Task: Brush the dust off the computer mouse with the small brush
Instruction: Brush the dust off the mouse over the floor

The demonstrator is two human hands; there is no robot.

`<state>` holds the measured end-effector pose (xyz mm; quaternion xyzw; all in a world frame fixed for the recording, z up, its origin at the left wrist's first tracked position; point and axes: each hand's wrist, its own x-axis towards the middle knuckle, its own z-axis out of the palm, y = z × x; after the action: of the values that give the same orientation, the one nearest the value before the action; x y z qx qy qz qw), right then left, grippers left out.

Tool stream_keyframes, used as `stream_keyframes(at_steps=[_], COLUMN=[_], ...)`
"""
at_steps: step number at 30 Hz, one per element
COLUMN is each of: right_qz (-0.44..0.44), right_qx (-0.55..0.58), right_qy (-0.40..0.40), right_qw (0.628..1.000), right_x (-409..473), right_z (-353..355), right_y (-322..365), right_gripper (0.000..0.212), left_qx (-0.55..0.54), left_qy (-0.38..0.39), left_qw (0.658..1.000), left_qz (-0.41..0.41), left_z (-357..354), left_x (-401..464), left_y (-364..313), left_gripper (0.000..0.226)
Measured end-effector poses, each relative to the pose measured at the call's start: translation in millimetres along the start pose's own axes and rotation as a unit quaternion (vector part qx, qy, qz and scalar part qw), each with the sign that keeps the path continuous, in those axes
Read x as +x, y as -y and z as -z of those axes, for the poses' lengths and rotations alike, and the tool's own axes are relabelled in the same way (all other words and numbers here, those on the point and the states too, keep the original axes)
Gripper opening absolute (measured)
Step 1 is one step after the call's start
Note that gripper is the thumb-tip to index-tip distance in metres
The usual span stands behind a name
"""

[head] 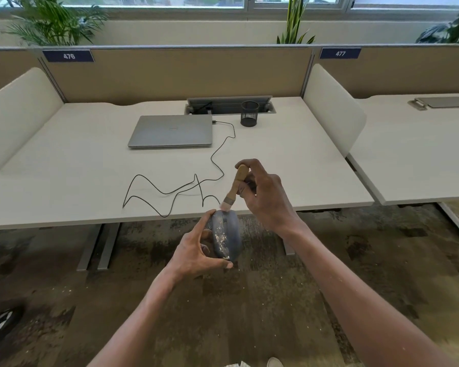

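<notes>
Just off the near edge of the desk (289,165) we see the left hand (196,250) gripping the dust-flecked blue mouse (226,235) in mid-air over the floor; the right hand (265,197) pinches the small brush (235,188), bristles pointing down at the mouse's front end.

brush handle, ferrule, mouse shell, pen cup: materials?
Brush handle: looks like unvarnished wood, pale tan and matte. Its ferrule: probably metal, a dull grey band. Mouse shell: likely matte plastic, blue-grey, smooth, flecked with pale dust. Pen cup: black wire mesh, see-through weave.
</notes>
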<state>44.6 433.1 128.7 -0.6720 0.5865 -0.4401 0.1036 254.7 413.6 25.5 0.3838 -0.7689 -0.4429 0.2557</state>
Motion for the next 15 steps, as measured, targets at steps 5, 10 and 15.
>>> stream_keyframes(at_steps=[5,10,15], right_qz=[-0.047,-0.011,-0.023], right_qx=[-0.059,-0.026,0.041], right_qy=[-0.01,-0.008,0.03], right_qw=[0.997,1.0,0.998], right_x=[-3,-4,-17], right_z=[7,12,12], right_y=[-9,-5,-5], right_gripper=[0.029,0.022,0.021], left_qx=[0.002,-0.012,-0.007], left_qy=[0.0,-0.014,-0.061], left_qw=[1.0,1.0,0.998], left_qz=[0.004,0.019,0.032], left_z=[2,3,5], left_x=[-1,-1,-1], left_y=[3,5,-2], left_gripper=[0.124,0.13,0.133])
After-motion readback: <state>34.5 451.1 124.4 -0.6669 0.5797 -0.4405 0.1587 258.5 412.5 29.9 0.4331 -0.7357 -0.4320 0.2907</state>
